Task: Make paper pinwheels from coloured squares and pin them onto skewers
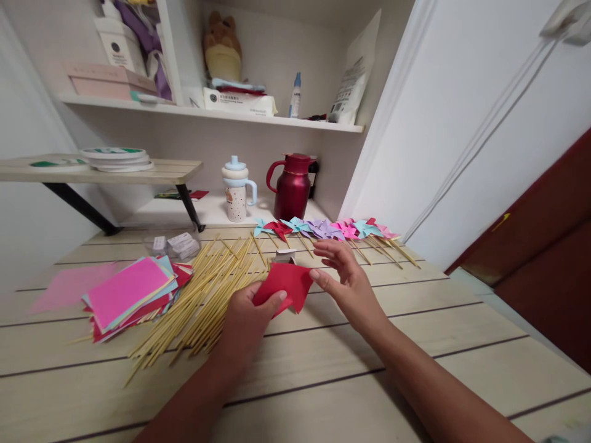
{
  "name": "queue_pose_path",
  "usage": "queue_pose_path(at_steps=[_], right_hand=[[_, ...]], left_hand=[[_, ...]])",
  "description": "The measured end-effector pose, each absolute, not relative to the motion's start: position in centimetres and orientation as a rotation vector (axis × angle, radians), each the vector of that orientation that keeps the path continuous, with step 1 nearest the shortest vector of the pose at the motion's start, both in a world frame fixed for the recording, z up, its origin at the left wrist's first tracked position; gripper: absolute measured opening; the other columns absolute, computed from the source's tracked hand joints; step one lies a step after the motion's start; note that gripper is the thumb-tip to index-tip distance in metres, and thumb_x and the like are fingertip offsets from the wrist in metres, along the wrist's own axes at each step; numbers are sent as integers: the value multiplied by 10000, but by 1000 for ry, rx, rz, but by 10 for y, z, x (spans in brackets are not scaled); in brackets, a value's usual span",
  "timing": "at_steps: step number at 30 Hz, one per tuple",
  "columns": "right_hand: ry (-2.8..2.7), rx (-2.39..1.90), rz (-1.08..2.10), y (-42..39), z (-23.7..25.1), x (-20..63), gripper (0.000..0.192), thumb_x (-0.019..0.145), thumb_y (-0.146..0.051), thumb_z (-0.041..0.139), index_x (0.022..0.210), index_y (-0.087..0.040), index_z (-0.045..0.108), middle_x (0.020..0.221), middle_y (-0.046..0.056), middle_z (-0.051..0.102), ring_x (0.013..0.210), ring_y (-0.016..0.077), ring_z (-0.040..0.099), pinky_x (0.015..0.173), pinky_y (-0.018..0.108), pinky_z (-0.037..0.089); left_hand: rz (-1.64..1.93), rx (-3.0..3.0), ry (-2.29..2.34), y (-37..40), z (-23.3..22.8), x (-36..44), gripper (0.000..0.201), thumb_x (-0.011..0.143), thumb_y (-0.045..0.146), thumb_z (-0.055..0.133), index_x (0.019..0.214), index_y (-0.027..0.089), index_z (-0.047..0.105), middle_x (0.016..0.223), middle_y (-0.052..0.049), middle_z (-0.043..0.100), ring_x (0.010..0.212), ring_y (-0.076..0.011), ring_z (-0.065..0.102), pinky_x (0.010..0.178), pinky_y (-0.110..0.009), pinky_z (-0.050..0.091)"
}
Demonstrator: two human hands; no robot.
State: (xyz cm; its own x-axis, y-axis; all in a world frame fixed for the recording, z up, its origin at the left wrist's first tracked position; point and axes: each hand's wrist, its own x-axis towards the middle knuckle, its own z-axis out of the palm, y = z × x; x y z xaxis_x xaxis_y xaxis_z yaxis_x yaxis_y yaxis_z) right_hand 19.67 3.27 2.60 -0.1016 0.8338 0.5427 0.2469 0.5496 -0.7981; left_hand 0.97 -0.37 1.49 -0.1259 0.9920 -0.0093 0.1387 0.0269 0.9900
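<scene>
I am watching the left hand (247,314) pinching a red paper square (287,284) near the middle of the tabletop (351,381), thumb clamped on its lower corner. The right hand (345,277) is touching its right edge with fingers spread, gripping nothing. I judge a fold of one blade is under way; next the corner needs drawing to the centre. Bamboo sticks (203,301) are lying just left; finished pinwheels (327,229) are lining the far edge.
</scene>
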Motion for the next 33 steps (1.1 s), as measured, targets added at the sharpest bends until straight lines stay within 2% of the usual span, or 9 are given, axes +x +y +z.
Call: queue_pose_path(at_steps=[3, 6, 10, 16, 20, 25, 28, 31, 33], right_hand=[[-1770, -940, 523, 32, 29, 199, 442, 788, -393, 754, 1203, -322, 617, 1324, 69, 533, 1274, 287, 470, 1058, 487, 386], [-1904, -885, 501, 29, 31, 196, 423, 765, -368, 784, 1165, -318, 657, 1296, 69, 553, 1269, 275, 484, 1088, 479, 369], [-1971, -854, 476, 26, 33, 193, 329, 735, -331, 814, 1046, -296, 712, 1250, 75, 591, 1224, 274, 523, 1057, 473, 405], [-2052, -795, 375, 26, 34, 193, 68, 786, -237, 774, 845, -246, 742, 1176, 71, 655, 1140, 258, 576, 1000, 449, 428], [-2067, -782, 387, 25, 34, 192, 73, 768, -232, 789, 823, -238, 740, 1158, 71, 670, 1124, 259, 583, 987, 441, 424], [-1962, -797, 540, 21, 33, 188, 69, 799, -172, 724, 764, -231, 732, 1091, 61, 697, 1100, 246, 591, 981, 425, 425], [-1708, -891, 818, 20, 31, 185, 15, 774, -226, 742, 780, -213, 744, 1026, 64, 708, 1016, 247, 629, 924, 407, 468], [-1317, -919, 1214, 20, 30, 181, 175, 726, -308, 782, 852, -190, 753, 884, 54, 740, 791, 214, 674, 750, 353, 531], [-1084, -882, 1368, 21, 31, 178, 223, 666, -305, 824, 827, -168, 754, 812, 50, 759, 691, 187, 676, 680, 310, 534]], left_hand=[[1194, 1457, 1449, -6, 14, 12, 170, 739, 316, 694, 813, 170, 740, 785, -37, 748, 743, -218, 659, 700, -306, 483], [1267, 1611, 1391, -6, 8, 14, 107, 765, 273, 663, 789, 198, 735, 822, -22, 746, 770, -196, 667, 728, -291, 492], [1386, 1677, 1386, -4, 5, 15, 70, 759, 232, 666, 765, 206, 731, 801, -16, 741, 749, -175, 671, 697, -267, 498], [1408, 1784, 1395, -4, 5, 13, 56, 776, 227, 669, 747, 218, 717, 778, -6, 732, 731, -174, 669, 698, -282, 496], [1396, 1927, 1412, -5, 4, 13, 65, 795, 230, 666, 755, 224, 717, 793, -8, 738, 764, -192, 666, 747, -327, 477], [1472, 1988, 1451, -7, 10, 13, 45, 791, 274, 697, 786, 234, 719, 832, -17, 735, 843, -218, 657, 843, -389, 442], [1621, 1798, 1392, -11, 18, 10, 265, 797, 370, 698, 1030, 245, 690, 1067, -52, 695, 1044, -239, 613, 952, -401, 421], [1726, 1485, 1280, -12, 22, 8, 531, 823, 473, 646, 1289, 242, 540, 1236, -89, 607, 1156, -242, 557, 1003, -400, 410], [1724, 1302, 1199, -8, 18, 8, 618, 830, 519, 617, 1357, 231, 468, 1293, -111, 567, 1206, -252, 533, 1017, -403, 410]])
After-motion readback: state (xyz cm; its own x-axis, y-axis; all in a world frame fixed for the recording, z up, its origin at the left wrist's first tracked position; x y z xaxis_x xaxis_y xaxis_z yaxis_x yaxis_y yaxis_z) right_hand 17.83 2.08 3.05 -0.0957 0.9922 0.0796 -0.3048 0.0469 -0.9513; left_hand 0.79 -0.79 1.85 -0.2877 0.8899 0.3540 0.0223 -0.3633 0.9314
